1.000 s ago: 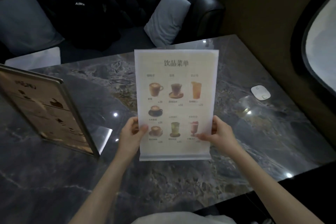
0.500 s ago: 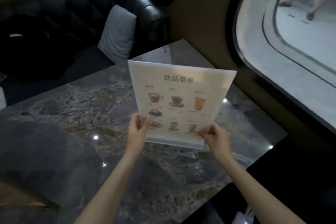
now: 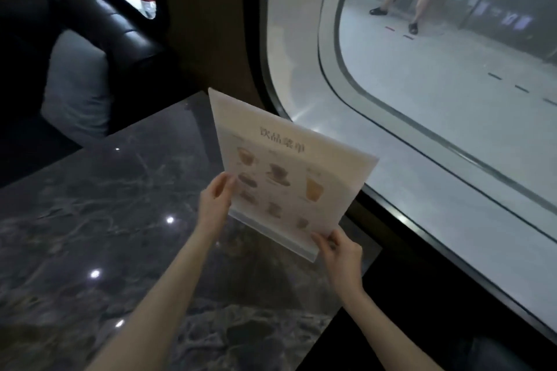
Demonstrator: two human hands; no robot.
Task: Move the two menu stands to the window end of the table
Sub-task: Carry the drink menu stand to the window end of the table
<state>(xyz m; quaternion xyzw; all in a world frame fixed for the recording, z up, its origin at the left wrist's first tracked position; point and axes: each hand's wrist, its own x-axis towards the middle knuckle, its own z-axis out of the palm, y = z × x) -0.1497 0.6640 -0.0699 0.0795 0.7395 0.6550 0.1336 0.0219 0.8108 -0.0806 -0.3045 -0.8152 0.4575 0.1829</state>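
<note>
Two bare forearms reaching forward from the bottom edge over the dark grey veined marble table [image 3: 90, 220]. Right hand [image 3: 342, 253] nearest, wrist bent upward, fingers curled closed around the lower right corner of the clear acrylic menu stand with a pale drinks sheet [image 3: 289, 181], thumb lying on the sheet's face just above the transparent base strip. Left hand [image 3: 215, 203] a little farther out, arm nearly straight, pinching the stand's left edge, thumb in front and fingers wrapped behind. Held thus between both sets of fingers, tilted with the right end lower; cannot tell whether the base touches the tabletop, blur softening the print. Stand placed at the table's far right corner, its upper edge beyond the fingertips and overlapping the sill. Past the right fingers, the large rounded window with a dark frame [image 3: 422, 117], pale pavement outside. Past the left fingers, a grey cushion [image 3: 75, 84] on a black tufted leather sofa [image 3: 126, 39].
</note>
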